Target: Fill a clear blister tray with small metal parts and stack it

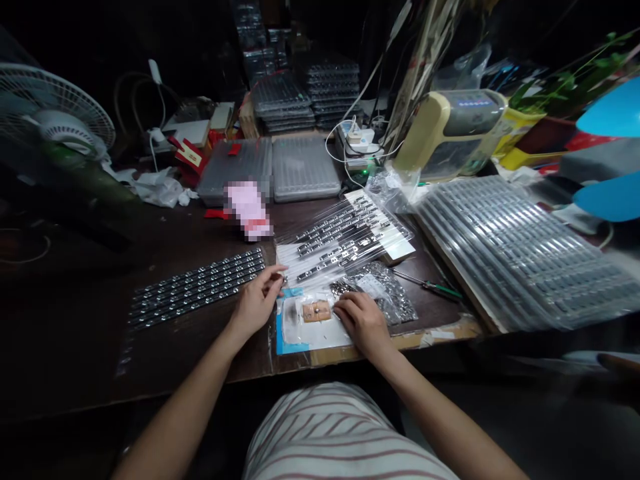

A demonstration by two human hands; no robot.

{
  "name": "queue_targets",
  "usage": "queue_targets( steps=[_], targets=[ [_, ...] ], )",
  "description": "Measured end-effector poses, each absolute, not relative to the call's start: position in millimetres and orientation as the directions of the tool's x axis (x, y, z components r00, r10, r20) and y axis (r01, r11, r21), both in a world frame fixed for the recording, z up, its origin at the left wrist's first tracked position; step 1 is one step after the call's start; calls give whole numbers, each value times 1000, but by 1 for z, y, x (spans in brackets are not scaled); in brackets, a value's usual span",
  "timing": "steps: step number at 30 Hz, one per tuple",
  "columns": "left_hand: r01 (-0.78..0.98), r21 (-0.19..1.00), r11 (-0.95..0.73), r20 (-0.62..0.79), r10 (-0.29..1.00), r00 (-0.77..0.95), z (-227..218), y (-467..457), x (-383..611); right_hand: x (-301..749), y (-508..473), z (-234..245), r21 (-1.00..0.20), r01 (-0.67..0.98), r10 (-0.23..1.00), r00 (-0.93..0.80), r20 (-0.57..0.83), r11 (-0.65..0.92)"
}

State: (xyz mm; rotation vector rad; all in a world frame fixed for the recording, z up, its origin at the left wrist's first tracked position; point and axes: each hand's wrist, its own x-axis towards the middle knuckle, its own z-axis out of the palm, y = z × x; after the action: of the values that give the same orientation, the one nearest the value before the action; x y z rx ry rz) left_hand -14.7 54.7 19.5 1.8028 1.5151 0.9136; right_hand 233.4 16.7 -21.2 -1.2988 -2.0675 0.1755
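Note:
My left hand (260, 298) rests on the dark table, its thumb and fingers pinched near the lower end of a row of small metal strips (345, 237) lying on clear film. What it pinches is too small to name. My right hand (361, 319) lies curled, fingertips down, beside a small tan block (316, 311) on a white sheet with blue backing (305, 328). A clear bag of tiny metal parts (387, 290) sits just right of that hand.
A flat array of small parts (197, 289) lies left of my left hand. A green-handled screwdriver (433, 287) lies to the right. Big stacked trays (520, 253) fill the right side, more trays (305, 167) the back. A fan (55, 113) stands far left.

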Motion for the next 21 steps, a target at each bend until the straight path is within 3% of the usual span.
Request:
queue_targets(
  steps=[3,21],
  targets=[
    [483,862,-154,69,979,190,17,35,-9,234,17,-23,-479,740,843,-221,491,473],
    [634,684,-361,299,931,208,-14,14,39,237,17,-23,-591,669,866,-167,471,451]
  ],
)
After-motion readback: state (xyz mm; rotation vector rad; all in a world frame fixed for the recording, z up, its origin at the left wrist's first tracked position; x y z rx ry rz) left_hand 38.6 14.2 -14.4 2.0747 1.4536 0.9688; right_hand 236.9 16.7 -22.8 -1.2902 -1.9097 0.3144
